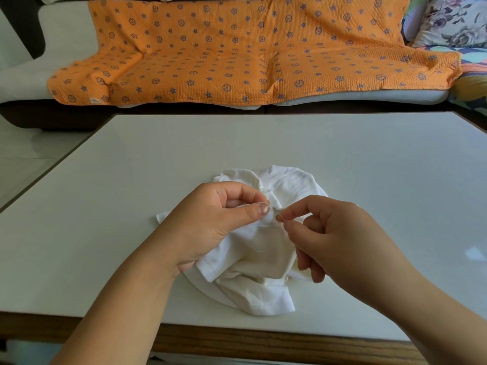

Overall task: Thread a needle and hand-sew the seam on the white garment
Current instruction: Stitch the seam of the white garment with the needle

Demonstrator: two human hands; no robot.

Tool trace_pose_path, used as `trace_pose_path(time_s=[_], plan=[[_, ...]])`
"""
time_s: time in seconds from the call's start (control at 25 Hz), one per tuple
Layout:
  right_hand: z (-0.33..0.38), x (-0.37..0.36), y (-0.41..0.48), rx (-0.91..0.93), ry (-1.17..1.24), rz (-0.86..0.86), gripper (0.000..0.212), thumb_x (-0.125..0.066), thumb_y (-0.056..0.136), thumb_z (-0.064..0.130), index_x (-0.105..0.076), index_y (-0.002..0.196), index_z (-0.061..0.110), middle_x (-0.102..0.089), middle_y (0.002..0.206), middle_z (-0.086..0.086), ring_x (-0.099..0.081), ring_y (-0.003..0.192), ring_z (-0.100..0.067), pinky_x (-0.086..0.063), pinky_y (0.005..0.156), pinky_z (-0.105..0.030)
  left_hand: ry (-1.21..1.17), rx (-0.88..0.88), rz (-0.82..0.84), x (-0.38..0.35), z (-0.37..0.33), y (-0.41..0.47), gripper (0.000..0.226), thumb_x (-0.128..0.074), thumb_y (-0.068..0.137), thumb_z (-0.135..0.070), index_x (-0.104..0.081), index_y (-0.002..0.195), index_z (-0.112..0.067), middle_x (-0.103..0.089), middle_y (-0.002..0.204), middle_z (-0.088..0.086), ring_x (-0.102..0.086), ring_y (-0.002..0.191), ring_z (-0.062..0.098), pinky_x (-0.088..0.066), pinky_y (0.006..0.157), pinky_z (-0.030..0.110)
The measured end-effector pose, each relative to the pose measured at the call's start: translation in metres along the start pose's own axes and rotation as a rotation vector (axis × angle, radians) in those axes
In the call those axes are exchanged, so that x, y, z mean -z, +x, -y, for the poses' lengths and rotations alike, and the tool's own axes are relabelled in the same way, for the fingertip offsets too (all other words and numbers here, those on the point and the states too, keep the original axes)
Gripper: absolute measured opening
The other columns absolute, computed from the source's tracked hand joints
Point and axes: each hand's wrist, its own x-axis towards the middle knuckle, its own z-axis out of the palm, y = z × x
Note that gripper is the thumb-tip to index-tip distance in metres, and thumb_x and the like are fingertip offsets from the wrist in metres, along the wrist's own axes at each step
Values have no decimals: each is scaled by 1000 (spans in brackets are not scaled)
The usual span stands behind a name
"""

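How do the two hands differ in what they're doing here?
The left hand pinches a fold of the garment; the right hand pinches a thin needle at that fold. Cloth hangs from under the left hand's palm; the right hand holds no cloth. Both pinch with thumb and forefinger.

We see the left hand [210, 222] pinching a fold of the white garment [263, 259] bunched on the white table [131, 206]. The right hand [340, 238] pinches what looks like a needle [281, 218] at the fold. Behind, an orange blanket [237, 54] covers a sofa [23, 75].
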Motion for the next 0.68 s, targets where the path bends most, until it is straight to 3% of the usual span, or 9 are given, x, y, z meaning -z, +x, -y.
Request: trace_pose_path(time_s=[0.24, 0.36, 0.44, 0.68], plan=[[-4, -9, 2, 9, 0, -62, 13, -52, 95, 22, -58, 86, 27, -67, 55, 4, -54, 39, -4, -38, 41, -11, 64, 1, 74, -10, -2, -3, 7, -72, 83, -14, -75, 89, -14, -77, 86, -3, -72, 86, 4, -51, 77, 12], [-5, -10, 3, 9, 29, -90, 11, -51, 98, 25, -56, 88, 25, -68, 57, 4, -53, 38, -3, -39, 41, -14, 61, -10, 23, -11, -1, -2, 10, -72, 85, -17, -73, 94, -13, -77, 88, -2, -72, 86, 9, -55, 79, 19], [-4, -9, 3, 7, 63, -98, 11, -51, 98, 25, -56, 89, 23, -68, 57, 3, -52, 38, -3, -41, 42, -16, 88, -20, -12, -12, 0, -2, 13, -73, 84, -20, -74, 97, -18, -76, 92, -2, -71, 91, 14, -57, 86, 27], [-3, -10, 4, 9, 195, -86, 10, -51, 99, 19, -54, 90, 15, -68, 60, -4, -53, 39, -8, -41, 42, -16, 114, -94, -94, -23, 3, -1, 15, -70, 87, -25, -77, 92, -38, -75, 94, -14, -68, 96, 6, -54, 94, 32]])
